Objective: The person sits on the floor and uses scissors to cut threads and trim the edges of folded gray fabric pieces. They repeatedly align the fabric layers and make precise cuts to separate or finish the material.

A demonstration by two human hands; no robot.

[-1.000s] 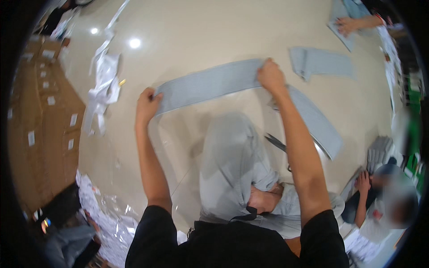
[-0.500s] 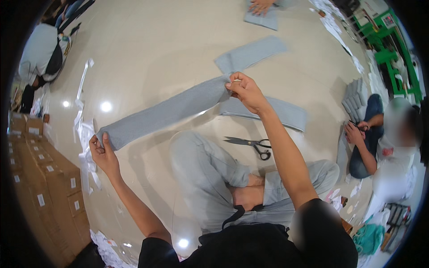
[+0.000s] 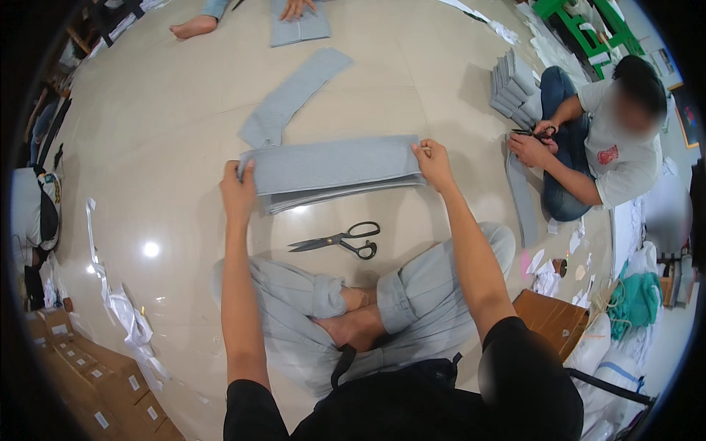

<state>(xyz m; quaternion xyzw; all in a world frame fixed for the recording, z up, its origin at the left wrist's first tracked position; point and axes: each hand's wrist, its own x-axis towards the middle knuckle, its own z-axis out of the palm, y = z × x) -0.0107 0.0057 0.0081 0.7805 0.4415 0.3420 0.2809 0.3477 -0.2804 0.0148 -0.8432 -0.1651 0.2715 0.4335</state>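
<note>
A long grey fabric strip [image 3: 331, 162] is stretched between my two hands. My left hand [image 3: 239, 189] pinches its left end, and my right hand [image 3: 434, 163] pinches its right end. Just under the strip lies a stack of similar grey fabric pieces [image 3: 309, 200], mostly covered by it. Black-handled scissors [image 3: 340, 239] lie on the floor between the stack and my crossed legs, blades pointing left. Beyond the strip, another grey fabric piece [image 3: 298, 95] lies slantwise on the floor, its near end close to my left hand.
At the right a seated person [image 3: 618, 140] holds scissors [image 3: 544, 133] and a grey strip, beside piled grey bundles [image 3: 512, 88]. Another person's hand [image 3: 298, 9] rests on grey fabric [image 3: 300, 31] at the top. Cardboard boxes [image 3: 88, 367] stand lower left, near white scraps [image 3: 126, 316].
My hands have brought the strip rightward in the scene, over the stack, and it now lies level rather than slanted. The view has turned to the right.
</note>
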